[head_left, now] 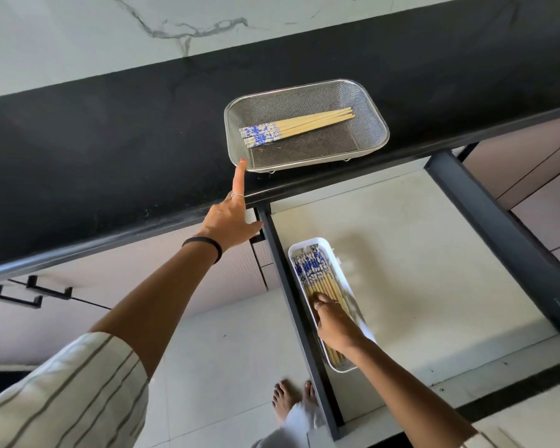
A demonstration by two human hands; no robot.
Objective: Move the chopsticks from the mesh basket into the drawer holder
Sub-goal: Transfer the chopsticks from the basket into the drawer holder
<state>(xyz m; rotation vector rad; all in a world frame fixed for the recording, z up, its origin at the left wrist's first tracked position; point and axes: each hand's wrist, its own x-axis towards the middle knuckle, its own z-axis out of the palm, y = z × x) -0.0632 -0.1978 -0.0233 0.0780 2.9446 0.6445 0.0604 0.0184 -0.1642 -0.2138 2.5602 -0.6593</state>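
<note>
Black counter (110, 150), mesh basket (374, 124) with chopsticks (298, 126), left hand (230, 218) touching rim

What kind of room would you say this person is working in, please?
Most likely a home kitchen: a dark countertop holds a mesh basket of chopsticks, above an open drawer.

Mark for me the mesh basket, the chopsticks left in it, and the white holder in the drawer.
mesh basket (374, 92): head view, on its far right rim.
chopsticks (311, 122): head view, on the bare wooden shafts.
white holder (328, 245): head view, on its far rim.
</note>
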